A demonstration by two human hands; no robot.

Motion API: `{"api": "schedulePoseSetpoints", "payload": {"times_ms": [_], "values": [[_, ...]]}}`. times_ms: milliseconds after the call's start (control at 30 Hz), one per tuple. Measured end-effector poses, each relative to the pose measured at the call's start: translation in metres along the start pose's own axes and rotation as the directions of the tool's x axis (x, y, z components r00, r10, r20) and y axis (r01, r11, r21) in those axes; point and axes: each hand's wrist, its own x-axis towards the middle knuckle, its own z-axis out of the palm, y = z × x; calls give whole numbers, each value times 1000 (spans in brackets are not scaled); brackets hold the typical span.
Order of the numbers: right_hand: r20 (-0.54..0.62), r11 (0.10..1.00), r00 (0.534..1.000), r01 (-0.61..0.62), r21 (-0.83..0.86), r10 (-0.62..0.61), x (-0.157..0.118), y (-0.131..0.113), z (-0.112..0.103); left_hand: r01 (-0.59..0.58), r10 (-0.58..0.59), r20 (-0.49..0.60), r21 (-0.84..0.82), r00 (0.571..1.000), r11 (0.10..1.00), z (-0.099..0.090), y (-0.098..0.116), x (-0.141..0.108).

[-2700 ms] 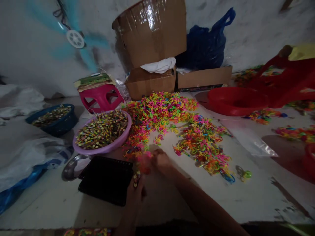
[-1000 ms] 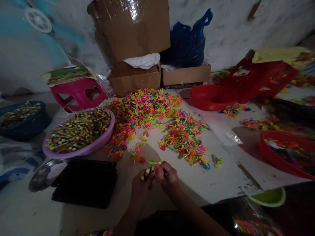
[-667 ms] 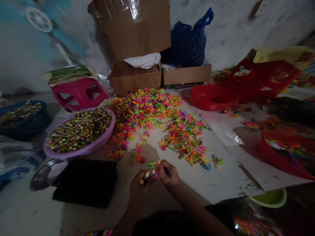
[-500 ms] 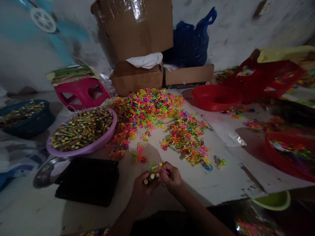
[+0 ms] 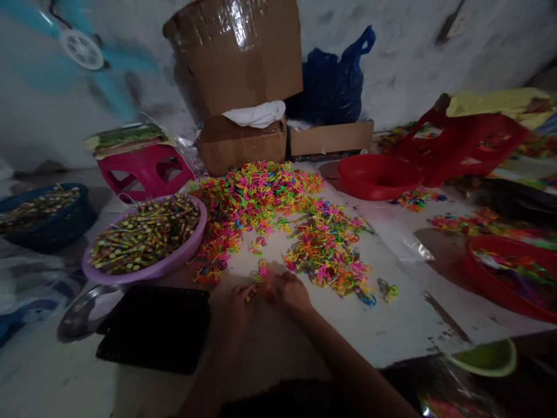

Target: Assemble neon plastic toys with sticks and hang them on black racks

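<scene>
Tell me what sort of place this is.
Probably a small workshop, perhaps a packing or assembly spot: bright plastic pieces lie heaped on a white work surface, a purple basin is piled with small striped sticks, and cardboard boxes stand stacked by the wall.

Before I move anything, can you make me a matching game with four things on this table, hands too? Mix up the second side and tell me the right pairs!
Things:
1. Purple basin
2. Pink stool
3. Black trays
4. Right hand

Places and states:
A. Next to a metal dish, partly hiding it
B. By small bright pieces, close to the left hand
C. Heaped with patterned sticks
D. Has a flat stack on top

Right pairs: 1-C, 2-D, 3-A, 4-B
</scene>
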Motion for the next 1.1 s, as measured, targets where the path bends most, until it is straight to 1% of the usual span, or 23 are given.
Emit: {"api": "schedulePoseSetpoints", "payload": {"times_ms": [67,133,167,233,300,333,367,400,500,567,633,700,733,800,833,867,900,933,967,1000,1033,1067,1100], "values": [[19,996,1000,-5,84,3,-2,-9,22,9,-9,7,-28,1000,1000,5,0,-7],[-22,965,998,-53,258,60,-5,-7,31,38,-39,-7,-50,999,998,6,-1,-14],[-31,924,994,-82,373,101,-7,-3,31,69,-69,-5,-68,998,995,5,-2,-16],[-24,796,982,-138,589,188,-9,6,24,195,-189,55,-160,980,968,3,-1,-19],[-23,680,964,-171,713,266,-9,13,14,349,-307,179,-302,935,887,4,6,-22],[-31,648,955,-177,741,296,-9,14,9,400,-329,242,-369,913,839,6,12,-23],[-40,626,948,-175,760,314,-8,14,5,418,-317,289,-423,903,804,7,19,-24],[-45,605,946,-168,778,321,-8,14,2,399,-277,311,-460,909,793,9,26,-25],[23,470,954,-168,866,299,-7,10,-1,308,-174,300,-493,938,814,12,41,-29],[69,347,950,-178,921,304,-9,7,-1,300,-181,280,-475,943,827,11,44,-30],[66,263,937,-163,951,342,-13,3,0,333,-236,255,-462,938,822,8,43,-31],[73,235,935,-162,958,347,-20,-1,0,342,-272,212,-473,939,812,6,42,-31],[122,242,946,-200,950,302,-24,-3,0,324,-268,183,-480,946,815,4,42,-31],[290,303,949,-315,899,125,-32,-5,-2,273,-229,149,-470,962,840,2,43,-30],[369,350,929,-358,866,39,-34,-5,-5,256,-215,141,-452,966,855,1,43,-29],[411,394,911,-374,839,-11,-36,-3,-9,251,-215,130,-434,968,865,1,43,-29],[398,416,917,-359,835,-7,-36,-1,-13,256,-232,109,-424,967,869,0,43,-28],[325,413,944,-317,854,52,-34,2,-18,266,-257,79,-423,963,866,0,42,-28],[211,395,967,-253,883,145,-31,3,-23,275,-280,54,-431,958,859,1,41,-27],[92,377,967,-179,909,237,-28,4,-27,285,-297,43,-442,954,850,2,40,-28],[-5,361,953,-110,926,304,-25,3,-30,294,-302,56,-451,952,843,4,40,-29],[-63,350,940,-61,935,334,-22,1,-31,301,-295,86,-457,951,837,6,40,-30],[-80,349,941,-42,936,328,-20,-3,-30,307,-283,123,-463,951,832,8,41,-31]]}}
